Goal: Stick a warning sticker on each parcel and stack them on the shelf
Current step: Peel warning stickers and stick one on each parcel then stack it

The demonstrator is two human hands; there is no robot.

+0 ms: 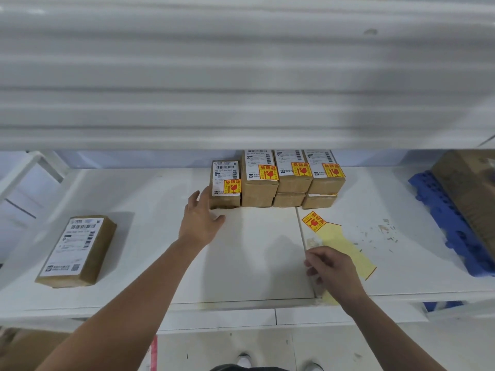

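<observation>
Centre of frame: left hand (201, 218) open, fingers straight and spread, fingertips against the left side of the stickered parcel (226, 184); nothing gripped. Lower right of centre: right hand (332, 269), fingers curled at the left edge of the yellow sticker strip (348, 253), by the look of it pinching it, pads hidden behind the back of the hand.

Just right of the stickered parcel and touching it, three stacks (293, 180) of two parcels each, along the back of the shelf (134, 199), every top one with a red-and-yellow label. On the strip's upper end, right of centre, one last sticker (313, 222), not yet peeled. At lower left of frame, well apart from the rest, a bare parcel (77, 250), lying flat, no warning label on it. At the right edge, a blue pallet (450, 228) and a brown carton (471, 183).

Step in hand, most likely: squaring the single parcel up against the row. Next, probably: peel the last sticker, fetch the bare parcel from the left, press the label down beside the address slip, then set it on top of the single parcel. Calls for a clean peel without curling, and square placing for a level stack.
</observation>
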